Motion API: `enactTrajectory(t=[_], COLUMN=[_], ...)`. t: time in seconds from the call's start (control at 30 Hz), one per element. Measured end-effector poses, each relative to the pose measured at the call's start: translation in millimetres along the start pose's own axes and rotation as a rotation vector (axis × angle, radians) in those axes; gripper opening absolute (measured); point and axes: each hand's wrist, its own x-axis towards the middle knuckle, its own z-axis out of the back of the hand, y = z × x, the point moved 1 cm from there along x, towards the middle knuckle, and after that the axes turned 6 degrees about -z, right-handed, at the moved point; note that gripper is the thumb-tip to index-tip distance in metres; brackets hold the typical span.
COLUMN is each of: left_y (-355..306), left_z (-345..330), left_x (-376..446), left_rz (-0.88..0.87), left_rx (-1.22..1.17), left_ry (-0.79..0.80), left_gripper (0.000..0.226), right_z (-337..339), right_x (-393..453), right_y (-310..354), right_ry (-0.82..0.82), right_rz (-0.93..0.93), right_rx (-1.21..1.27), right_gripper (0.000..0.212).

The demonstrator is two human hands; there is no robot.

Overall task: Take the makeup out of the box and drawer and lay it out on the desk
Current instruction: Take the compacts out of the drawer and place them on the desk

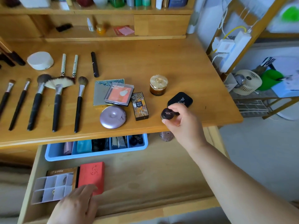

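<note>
Your right hand pinches a small round black jar between thumb and fingertips at the front right of the desk, the jar's lid facing up and its base at or just above the wood; contact cannot be told from here. It sits just in front of a black compact, nearly touching it, and to the right of the patterned Marie Dalgar case, with the gold-lidded jar farther back. Your left hand lies with fingers loosely spread and relaxed over the front of the open drawer, fingertips touching or just over the near edge of a red flat box, holding nothing. That box is the nearest piece not yet laid out: it lies directly ahead of your left fingertips, its long axis running away from you toward the desk edge, beside a clear divided organiser. Your left hand is by far the nearer; your right is well apart, up on the desk. Behind, a blue tray with more items sits half under the desk lip, and a small pinkish round pot rests in the drawer just below your right wrist. Brushes already line the desk's left.
</note>
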Motion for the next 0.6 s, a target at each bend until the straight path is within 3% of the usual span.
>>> enactTrajectory(t=[0.07, 0.3, 0.4, 0.47, 0.53, 0.6], left_y=[-1.3, 1.2, 0.6, 0.4, 0.2, 1.0], left_z=[1.3, 0.9, 3.7, 2.6, 1.9, 1.3], left_x=[1.6, 2.3, 1.2, 0.5, 0.2, -2.7], left_rz=[-0.016, -0.038, -0.024, -0.029, -0.003, -0.002], left_rx=[-0.023, -0.017, -0.031, -0.015, -0.024, -0.088], left_ry=[-0.001, -0.004, 0.009, -0.020, -0.020, 0.005], left_gripper=[0.024, 0.003, 0.026, 0.022, 0.012, 0.013], right_z=[-8.0, -18.4, -6.6, 1.9, 6.0, 7.0], right_x=[7.8, 13.5, -0.7, -24.5, -57.0, -90.9], right_y=[-2.4, -3.8, -1.5, -2.8, -10.0, -17.7], right_ry=[0.035, 0.001, -0.037, -0.053, 0.043, 0.279], right_rz=[-0.005, 0.010, -0.013, -0.038, -0.129, -0.273], right_rx=[-0.031, -0.095, -0.007, 0.055, 0.110, 0.075], right_gripper=[0.034, 0.037, 0.033, 0.019, 0.017, 0.015])
